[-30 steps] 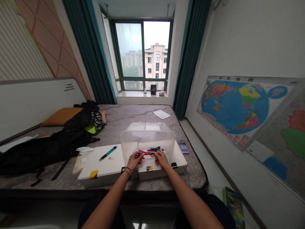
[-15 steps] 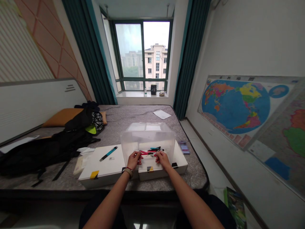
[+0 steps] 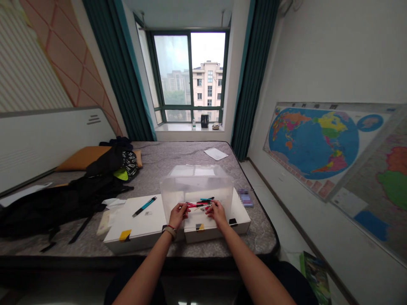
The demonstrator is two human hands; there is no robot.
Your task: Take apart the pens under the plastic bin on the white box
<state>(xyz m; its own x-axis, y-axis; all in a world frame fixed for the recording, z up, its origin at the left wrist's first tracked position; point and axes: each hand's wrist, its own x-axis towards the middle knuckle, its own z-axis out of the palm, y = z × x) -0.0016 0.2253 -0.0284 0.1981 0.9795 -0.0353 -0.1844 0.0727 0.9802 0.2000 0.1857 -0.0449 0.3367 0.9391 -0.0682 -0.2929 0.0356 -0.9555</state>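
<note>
My left hand, with a beige watch-like band and a red cord at the wrist, pinches the end of a red pen. The pen points right, toward my right hand, whose fingers are closed at the other side of the pens; what sits between those fingertips is too small to make out. Several more pens, a teal one among them, lie together between my hands. Behind and around them stands a clear plastic box. It rests on a white carton with yellow and black tape.
A second white carton to the left carries a teal and black pen. Tissues and a black backpack lie further left on the mattress. A phone-like object lies right, a paper sheet behind.
My right hand's fingers have shifted slightly and lifted a little at the pens. My left hand keeps its pinch on the red pen. The view has tilted slightly.
</note>
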